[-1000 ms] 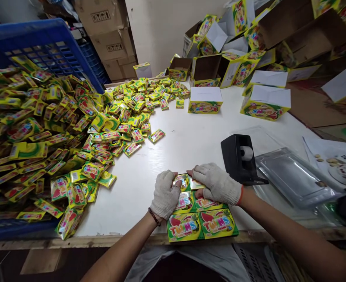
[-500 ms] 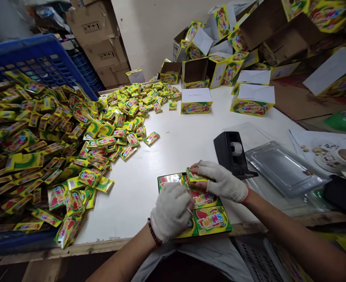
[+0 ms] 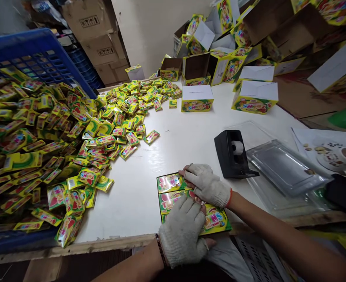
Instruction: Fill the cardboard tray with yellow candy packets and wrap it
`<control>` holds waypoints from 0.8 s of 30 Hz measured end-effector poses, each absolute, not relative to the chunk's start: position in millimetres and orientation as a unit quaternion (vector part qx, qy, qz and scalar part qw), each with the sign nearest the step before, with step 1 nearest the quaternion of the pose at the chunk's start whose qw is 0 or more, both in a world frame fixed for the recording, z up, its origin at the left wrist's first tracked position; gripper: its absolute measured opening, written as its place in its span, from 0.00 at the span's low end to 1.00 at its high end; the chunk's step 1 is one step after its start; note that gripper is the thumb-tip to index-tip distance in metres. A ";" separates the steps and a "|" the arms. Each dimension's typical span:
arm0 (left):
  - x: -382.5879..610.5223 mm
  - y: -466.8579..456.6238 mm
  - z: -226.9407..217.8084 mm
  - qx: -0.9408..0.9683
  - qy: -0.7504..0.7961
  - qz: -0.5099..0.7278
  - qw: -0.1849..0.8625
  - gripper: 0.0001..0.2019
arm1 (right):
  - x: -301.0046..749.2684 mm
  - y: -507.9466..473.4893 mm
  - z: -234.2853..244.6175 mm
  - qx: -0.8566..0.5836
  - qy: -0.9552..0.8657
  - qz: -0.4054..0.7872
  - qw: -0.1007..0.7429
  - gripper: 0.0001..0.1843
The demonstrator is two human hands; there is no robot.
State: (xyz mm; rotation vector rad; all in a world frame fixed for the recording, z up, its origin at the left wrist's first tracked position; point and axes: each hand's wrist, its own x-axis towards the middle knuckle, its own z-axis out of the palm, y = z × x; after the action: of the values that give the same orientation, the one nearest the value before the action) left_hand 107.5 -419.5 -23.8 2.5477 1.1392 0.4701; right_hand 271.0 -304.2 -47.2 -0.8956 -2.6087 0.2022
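Several yellow-green candy packs (image 3: 170, 183) lie side by side in rows, fitted in a thin dark-edged tray at the table's front edge. My left hand (image 3: 183, 231), in a white fingerless-tip glove, lies palm down over the near packs, its fingers flat and the thumb out to the side. Across the far right packs rests my right hand (image 3: 208, 185), gloved the same way, fingers stretched to the left. Neither hand visibly grips a pack. Both cover part of the rows; a printed pack (image 3: 215, 219) shows right of my left hand.
A big heap of small packs (image 3: 58, 156) spills from a blue crate (image 3: 43, 51) at left. A black tape dispenser (image 3: 230, 154) stands right of my hands, beside clear plastic trays (image 3: 287, 168). Printed boxes (image 3: 196, 98) stand at the back, with cartons (image 3: 95, 39) behind.
My right hand has gone from holding a small pack to lying flat over the rows, farther left. My left hand has slid right and nearer, uncovering the left packs.
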 end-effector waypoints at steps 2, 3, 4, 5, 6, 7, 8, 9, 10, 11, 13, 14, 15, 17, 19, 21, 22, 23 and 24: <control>105.8 -417.8 -23.8 0.880 0.389 0.213 0.168 0.22 | 272.2 -304.3 -49.0 -0.324 -0.921 0.098 0.192 0.23; 103.4 -415.3 -22.5 0.870 0.389 0.247 0.176 0.17 | 275.0 -302.2 -48.9 -0.324 -0.914 0.124 0.209 0.23; 100.2 -411.5 -20.2 0.856 0.393 0.284 0.178 0.13 | 279.1 -298.4 -48.0 -0.333 -0.900 0.158 0.234 0.23; 96.5 -406.2 -17.2 0.842 0.400 0.319 0.172 0.11 | 284.0 -292.9 -46.3 -0.356 -0.874 0.196 0.268 0.23; 93.0 -399.5 -13.8 0.829 0.414 0.343 0.158 0.10 | 289.0 -286.1 -44.3 -0.392 -0.836 0.234 0.305 0.24; 90.3 -391.6 -10.5 0.819 0.432 0.352 0.138 0.10 | 293.2 -278.5 -42.2 -0.435 -0.789 0.272 0.338 0.25; 88.8 -382.9 -8.0 0.813 0.453 0.348 0.115 0.11 | 296.0 -270.8 -40.9 -0.479 -0.737 0.314 0.360 0.25; 88.9 -374.2 -6.7 0.810 0.474 0.331 0.094 0.12 | 296.7 -263.7 -40.6 -0.514 -0.686 0.359 0.369 0.25; 90.7 -365.9 -6.9 0.810 0.497 0.301 0.079 0.13 | 295.3 -258.0 -42.0 -0.538 -0.643 0.404 0.365 0.26; 93.9 -358.7 -8.5 0.810 0.521 0.262 0.068 0.14 | 291.9 -254.0 -45.1 -0.551 -0.609 0.445 0.356 0.26; 102.3 -349.4 -14.7 0.812 0.552 0.179 0.053 0.20 | 281.5 -251.6 -55.5 -0.559 -0.565 0.512 0.327 0.25; 106.3 -347.4 -18.2 0.816 0.559 0.140 0.050 0.24 | 276.1 -252.5 -61.7 -0.557 -0.552 0.534 0.316 0.24; 109.4 -346.8 -21.3 0.821 0.559 0.110 0.050 0.27 | 271.5 -254.0 -67.6 -0.552 -0.541 0.553 0.310 0.24; 112.3 -348.2 -24.4 0.827 0.554 0.078 0.051 0.31 | 266.1 -256.9 -76.8 -0.540 -0.510 0.594 0.309 0.24; 112.1 -349.6 -22.9 0.829 0.552 0.064 0.059 0.31 | 266.5 -258.7 -81.0 -0.524 -0.471 0.630 0.328 0.25; 112.4 -349.0 -18.3 0.843 0.531 0.058 0.068 0.30 | 271.1 -261.8 -82.4 -0.505 -0.423 0.657 0.367 0.29; 113.6 -347.8 -15.9 0.857 0.508 0.056 0.073 0.29 | 274.3 -265.1 -83.2 -0.496 -0.397 0.666 0.392 0.31; 115.7 -346.2 -13.9 0.873 0.479 0.053 0.078 0.28 | 277.5 -269.8 -84.5 -0.487 -0.371 0.670 0.420 0.33; 118.4 -344.3 -12.7 0.888 0.449 0.049 0.083 0.27 | 280.5 -276.1 -86.6 -0.481 -0.347 0.671 0.446 0.34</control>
State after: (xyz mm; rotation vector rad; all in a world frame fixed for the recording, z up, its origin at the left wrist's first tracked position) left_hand 118.4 -344.3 -12.7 2.6523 1.3403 0.1461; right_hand 280.5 -276.1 -86.6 -1.1905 -0.8599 1.6617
